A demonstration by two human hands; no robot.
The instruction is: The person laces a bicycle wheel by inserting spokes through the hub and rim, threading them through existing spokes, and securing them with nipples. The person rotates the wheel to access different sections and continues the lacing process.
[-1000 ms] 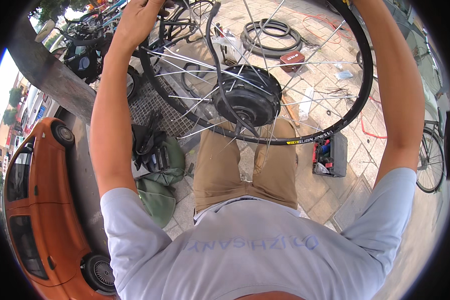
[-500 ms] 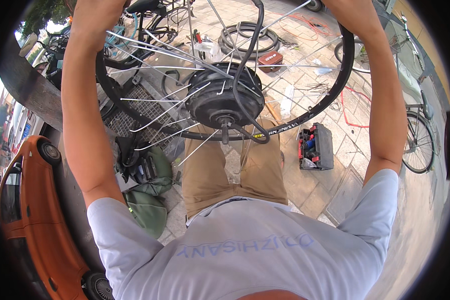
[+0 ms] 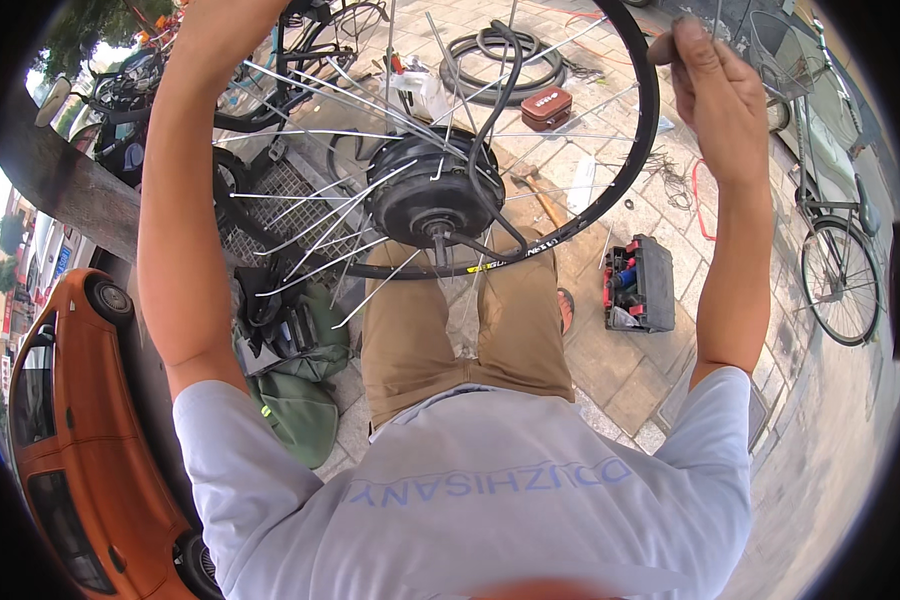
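Observation:
A bicycle wheel with a black rim (image 3: 642,121) and silver spokes, several with loose ends, is tilted above my lap. At its centre is a large black motor hub (image 3: 400,200) with a black cable (image 3: 485,130) looping over it. My left hand (image 3: 228,28) is at the wheel's upper left, its fingers cut off by the top edge. My right hand (image 3: 712,105) is just right of the rim, fingers curled and thumb against them; I cannot make out what, if anything, is between them. My tan-trousered legs (image 3: 415,340) lie under the wheel.
An open toolbox (image 3: 638,285) sits right of my legs; green bags (image 3: 300,410) lie left. Tyres (image 3: 500,95), a red-brown case (image 3: 546,108) and a hammer (image 3: 545,200) lie beyond. Parked bicycles (image 3: 838,280), a tree trunk (image 3: 80,190) and an orange car (image 3: 90,430) surround the spot.
My right hand has come down and inward, off the top of the rim to beside it. The wheel has moved left, its rim swinging away from my right hand.

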